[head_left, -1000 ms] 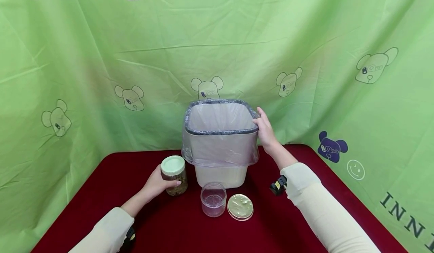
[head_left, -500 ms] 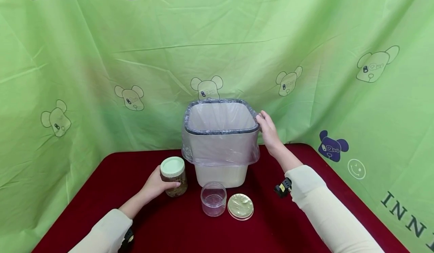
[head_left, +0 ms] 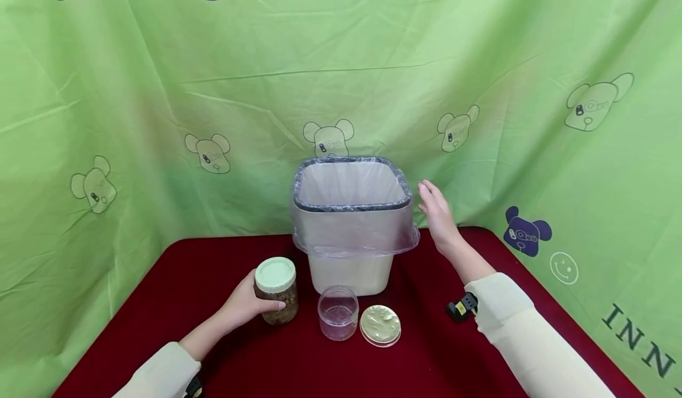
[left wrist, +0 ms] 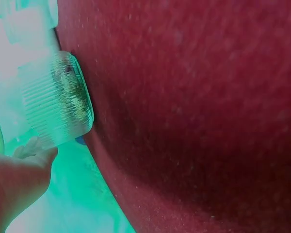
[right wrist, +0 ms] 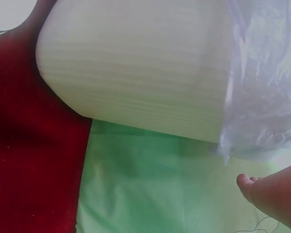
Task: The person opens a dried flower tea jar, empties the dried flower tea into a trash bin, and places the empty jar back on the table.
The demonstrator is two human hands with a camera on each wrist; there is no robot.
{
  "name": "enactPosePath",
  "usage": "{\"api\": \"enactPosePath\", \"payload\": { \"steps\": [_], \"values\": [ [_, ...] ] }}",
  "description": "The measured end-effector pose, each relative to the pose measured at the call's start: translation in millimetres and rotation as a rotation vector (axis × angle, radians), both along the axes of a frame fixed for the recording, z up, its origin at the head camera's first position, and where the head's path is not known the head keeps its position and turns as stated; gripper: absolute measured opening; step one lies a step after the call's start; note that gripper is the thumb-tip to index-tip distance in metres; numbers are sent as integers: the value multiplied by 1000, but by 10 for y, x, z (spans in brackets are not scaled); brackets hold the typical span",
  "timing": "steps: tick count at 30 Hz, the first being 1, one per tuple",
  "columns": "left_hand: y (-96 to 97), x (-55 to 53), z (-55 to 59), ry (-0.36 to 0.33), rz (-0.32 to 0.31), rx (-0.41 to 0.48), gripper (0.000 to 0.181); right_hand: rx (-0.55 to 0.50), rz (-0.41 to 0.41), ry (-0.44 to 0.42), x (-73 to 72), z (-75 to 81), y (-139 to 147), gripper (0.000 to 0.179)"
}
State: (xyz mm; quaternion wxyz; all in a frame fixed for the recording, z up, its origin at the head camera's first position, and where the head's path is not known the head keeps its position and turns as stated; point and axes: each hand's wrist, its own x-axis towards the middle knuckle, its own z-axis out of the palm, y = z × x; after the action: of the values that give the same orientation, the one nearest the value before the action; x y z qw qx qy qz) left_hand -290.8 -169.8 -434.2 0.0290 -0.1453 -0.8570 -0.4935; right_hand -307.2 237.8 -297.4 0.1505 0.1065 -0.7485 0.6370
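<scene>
My left hand (head_left: 246,304) grips a jar (head_left: 288,308) with a pale green lid at the left of the bin. Through its clear wall, brown lumpy contents show; in the left wrist view the ribbed jar (left wrist: 70,99) looks close to the red cloth. My right hand (head_left: 440,219) is raised just right of the bin (head_left: 348,275), fingers fairly straight, holding nothing. The cream bin stands upright, lined with a clear plastic bag (head_left: 354,235) folded over its dark rim. In the right wrist view, a gap shows between the hand (right wrist: 274,194) and the bag.
In front of the bin stands a clear round container (head_left: 338,321) without a lid. Beside it on the right lies a round gold lid (head_left: 380,324). The table has a dark red cloth (head_left: 319,371), and a green printed curtain (head_left: 256,108) hangs behind and at the sides.
My right hand has come away from the bin's rim and moved to the right. The left hand and jar have shifted slightly toward me. The bag's lower edge hangs a little differently.
</scene>
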Motion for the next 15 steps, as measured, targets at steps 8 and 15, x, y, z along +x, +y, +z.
{"api": "enactPosePath", "payload": {
  "steps": [8,15],
  "values": [
    [56,191,13,-9,-42,27,88,-7,19,20,86,-46,-20,67],
    [129,356,23,-4,-147,81,88,0,1,77,212,-71,-67,62]
  ]
}}
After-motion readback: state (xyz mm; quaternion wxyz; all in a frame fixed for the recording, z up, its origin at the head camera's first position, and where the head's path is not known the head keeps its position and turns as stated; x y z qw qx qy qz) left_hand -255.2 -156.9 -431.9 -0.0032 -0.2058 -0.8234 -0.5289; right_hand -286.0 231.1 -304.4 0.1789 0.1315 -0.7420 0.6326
